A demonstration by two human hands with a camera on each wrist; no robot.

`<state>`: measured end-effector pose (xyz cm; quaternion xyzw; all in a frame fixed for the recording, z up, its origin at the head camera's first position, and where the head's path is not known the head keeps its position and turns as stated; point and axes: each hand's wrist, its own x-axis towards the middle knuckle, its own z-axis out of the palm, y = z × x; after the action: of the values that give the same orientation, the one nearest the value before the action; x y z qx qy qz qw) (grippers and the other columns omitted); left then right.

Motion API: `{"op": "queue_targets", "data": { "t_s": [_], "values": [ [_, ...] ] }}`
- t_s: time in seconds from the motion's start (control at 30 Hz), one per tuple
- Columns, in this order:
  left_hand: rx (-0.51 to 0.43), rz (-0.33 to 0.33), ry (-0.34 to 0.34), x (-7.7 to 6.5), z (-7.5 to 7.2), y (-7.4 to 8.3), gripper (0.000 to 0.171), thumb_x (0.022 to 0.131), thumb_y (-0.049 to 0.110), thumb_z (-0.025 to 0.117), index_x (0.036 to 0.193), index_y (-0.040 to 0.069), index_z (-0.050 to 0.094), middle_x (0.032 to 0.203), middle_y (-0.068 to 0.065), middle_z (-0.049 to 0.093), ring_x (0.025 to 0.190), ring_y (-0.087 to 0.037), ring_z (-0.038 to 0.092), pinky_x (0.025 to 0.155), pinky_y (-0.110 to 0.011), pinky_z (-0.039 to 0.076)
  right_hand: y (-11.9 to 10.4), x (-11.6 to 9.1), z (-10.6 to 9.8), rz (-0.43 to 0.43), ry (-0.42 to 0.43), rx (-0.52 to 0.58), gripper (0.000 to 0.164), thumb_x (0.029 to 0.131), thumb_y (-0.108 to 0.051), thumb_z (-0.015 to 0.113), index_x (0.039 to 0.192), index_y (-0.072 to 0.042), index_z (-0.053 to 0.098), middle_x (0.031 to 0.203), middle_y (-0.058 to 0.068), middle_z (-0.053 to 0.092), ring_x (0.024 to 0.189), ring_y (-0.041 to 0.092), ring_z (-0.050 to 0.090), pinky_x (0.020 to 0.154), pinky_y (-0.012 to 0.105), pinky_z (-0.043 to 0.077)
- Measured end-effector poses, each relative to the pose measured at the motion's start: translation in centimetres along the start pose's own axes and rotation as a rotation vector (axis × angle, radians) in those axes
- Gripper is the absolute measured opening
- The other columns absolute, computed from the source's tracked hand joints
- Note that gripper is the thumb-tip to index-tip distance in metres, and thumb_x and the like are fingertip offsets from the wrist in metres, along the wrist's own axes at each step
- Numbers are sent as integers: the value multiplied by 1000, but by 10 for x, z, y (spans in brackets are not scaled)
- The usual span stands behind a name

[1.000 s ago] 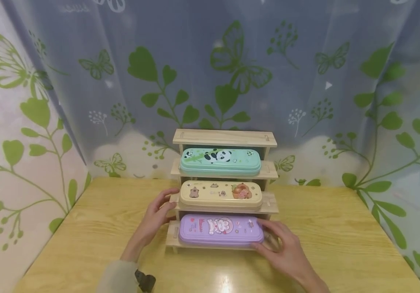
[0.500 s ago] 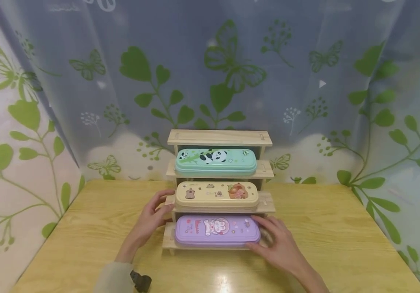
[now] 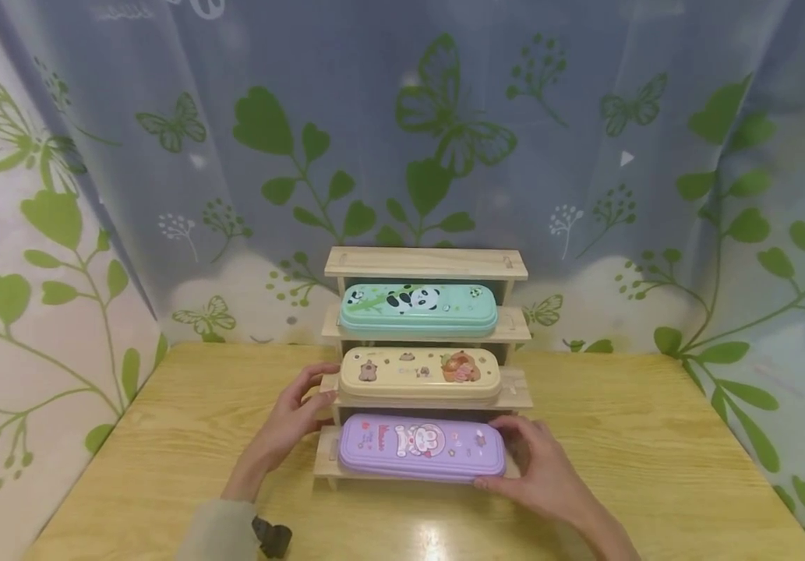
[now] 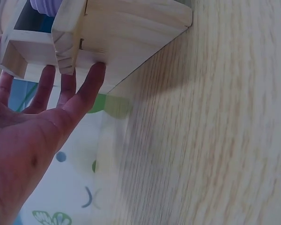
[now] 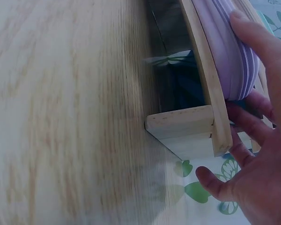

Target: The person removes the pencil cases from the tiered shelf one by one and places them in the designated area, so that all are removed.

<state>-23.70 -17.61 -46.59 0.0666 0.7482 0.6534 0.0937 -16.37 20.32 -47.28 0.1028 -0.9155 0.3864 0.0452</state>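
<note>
A stepped wooden rack [image 3: 426, 263] stands on the table, bearing three pencil cases. On the lowest step lies the purple pencil case [image 3: 421, 446], set slightly askew, its right end nearer the front. My right hand [image 3: 545, 475] pinches that end, thumb at the front and index finger behind; in the right wrist view the thumb lies on the purple case [image 5: 225, 51] and the other fingers are by the step's end. My left hand [image 3: 291, 417] holds the rack's left side at the second step, fingertips on the wooden side panel [image 4: 117, 33] in the left wrist view.
A cream pencil case [image 3: 419, 374] sits on the second step, a mint panda pencil case [image 3: 419, 310] on the third. The top step bears nothing. Behind the wood-grain table [image 3: 654, 444] hangs a patterned curtain [image 3: 374, 93].
The purple pencil case has turned a little; its right end has come toward the front with my right hand. My left hand stays at the rack.
</note>
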Motion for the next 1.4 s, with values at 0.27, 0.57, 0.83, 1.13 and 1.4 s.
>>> {"op": "queue_targets", "data": {
  "t_s": [0.27, 0.57, 0.83, 1.13, 1.4],
  "values": [
    [-5, 17, 18, 2, 3, 0, 41, 105, 19, 54, 146, 19, 48, 155, -15, 39, 131, -37, 55, 94, -46, 59, 3, -2, -7, 1, -21, 5, 81, 58, -48, 97, 125, -20, 62, 122, 2, 66, 121, 29, 59, 108, 64, 44],
    [5, 25, 57, 0, 2, -2, 40, 105, 18, 54, 144, 21, 49, 157, -14, 38, 126, -34, 58, 92, -44, 60, 3, 0, -14, -64, -42, -17, 79, 59, -47, 97, 129, -25, 68, 127, 8, 70, 119, 34, 62, 102, 62, 49],
    [-15, 39, 53, 1, 3, -5, 41, 105, 17, 53, 145, 19, 48, 157, -16, 38, 132, -39, 53, 92, -46, 60, 9, 3, -26, -103, -109, 63, 70, 60, -36, 98, 122, -23, 67, 101, -4, 69, 80, 6, 57, 69, 23, 52],
    [-23, 58, 62, 4, 5, -7, 41, 104, 16, 54, 145, 19, 49, 155, -15, 41, 122, -32, 60, 90, -44, 61, 23, 1, -42, -108, -112, 183, 68, 62, -25, 98, 121, -12, 67, 103, 4, 68, 86, 5, 60, 71, 23, 57],
    [-31, 55, 65, 3, 5, -8, 39, 104, 17, 54, 143, 20, 50, 154, -14, 42, 123, -33, 60, 91, -45, 60, 37, -11, -61, -72, -100, 212, 68, 66, -18, 97, 126, -9, 65, 115, 10, 67, 89, 6, 60, 73, 22, 57]
  ]
}}
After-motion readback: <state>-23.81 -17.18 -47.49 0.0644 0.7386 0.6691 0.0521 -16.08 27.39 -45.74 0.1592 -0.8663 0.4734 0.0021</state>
